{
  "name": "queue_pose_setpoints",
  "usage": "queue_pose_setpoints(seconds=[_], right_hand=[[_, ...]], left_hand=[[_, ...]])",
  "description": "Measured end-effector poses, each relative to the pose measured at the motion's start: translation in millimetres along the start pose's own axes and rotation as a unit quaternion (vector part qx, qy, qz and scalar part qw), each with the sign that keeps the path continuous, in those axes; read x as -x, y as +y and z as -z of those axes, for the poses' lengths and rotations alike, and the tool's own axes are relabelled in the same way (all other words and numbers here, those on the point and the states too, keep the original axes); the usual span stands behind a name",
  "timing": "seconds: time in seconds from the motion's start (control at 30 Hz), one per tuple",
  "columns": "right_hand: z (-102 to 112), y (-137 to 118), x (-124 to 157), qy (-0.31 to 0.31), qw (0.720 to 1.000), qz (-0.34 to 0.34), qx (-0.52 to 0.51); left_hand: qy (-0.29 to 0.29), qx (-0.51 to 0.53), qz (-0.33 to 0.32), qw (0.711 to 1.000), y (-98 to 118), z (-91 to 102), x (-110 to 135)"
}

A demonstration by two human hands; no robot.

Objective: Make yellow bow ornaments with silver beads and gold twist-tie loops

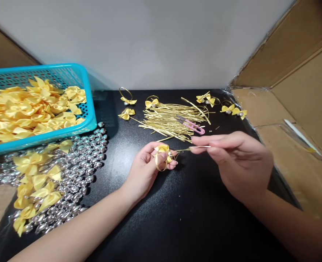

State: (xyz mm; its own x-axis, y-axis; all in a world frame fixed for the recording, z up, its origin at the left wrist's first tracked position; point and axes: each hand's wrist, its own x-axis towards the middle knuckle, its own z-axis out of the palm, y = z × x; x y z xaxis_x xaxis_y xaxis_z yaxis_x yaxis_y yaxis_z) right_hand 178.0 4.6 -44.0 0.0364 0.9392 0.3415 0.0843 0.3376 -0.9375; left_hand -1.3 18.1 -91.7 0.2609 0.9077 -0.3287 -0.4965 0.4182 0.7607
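My left hand is closed around a small yellow ribbon bow with a gold wire loop hanging under it and a silver bead at its side. My right hand pinches the free end of the gold wire tie that runs from the bow to its fingertips. Both hands hover over the black table top, close together, just in front of a heap of gold wire ties.
A blue mesh basket full of yellow bows sits at the left. Silver heart beads and loose bows lie before it. Pink snips rest on the wire ties. Finished bow rings line the back. Cardboard stands at the right.
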Motion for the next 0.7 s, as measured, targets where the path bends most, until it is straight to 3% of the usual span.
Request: queue_pose_setpoints(seconds=[0.1, 0.23, 0.43, 0.53, 0.7], right_hand=[[2, -5, -4, -0.010, 0.996, -0.058, -0.069], [-1, -2, -8, -0.075, 0.974, -0.138, -0.161], [-6, 2, -9, -0.122, 0.903, -0.317, -0.263], [-7, 2, -8, -0.139, 0.871, -0.362, -0.301], [-5, 8, -6, -0.142, 0.910, -0.293, -0.255]], left_hand=[[-0.006, 0.011, 0.001, 1.000, -1, 0.1, 0], [-0.015, 0.024, -0.001, 1.000, -2, 0.6, 0], [-0.019, 0.026, -0.014, 0.999, -1, 0.5, 0], [-0.022, 0.028, -0.012, 0.999, -2, 0.5, 0], [-0.030, 0.021, -0.013, 0.999, -3, 1.7, -1]])
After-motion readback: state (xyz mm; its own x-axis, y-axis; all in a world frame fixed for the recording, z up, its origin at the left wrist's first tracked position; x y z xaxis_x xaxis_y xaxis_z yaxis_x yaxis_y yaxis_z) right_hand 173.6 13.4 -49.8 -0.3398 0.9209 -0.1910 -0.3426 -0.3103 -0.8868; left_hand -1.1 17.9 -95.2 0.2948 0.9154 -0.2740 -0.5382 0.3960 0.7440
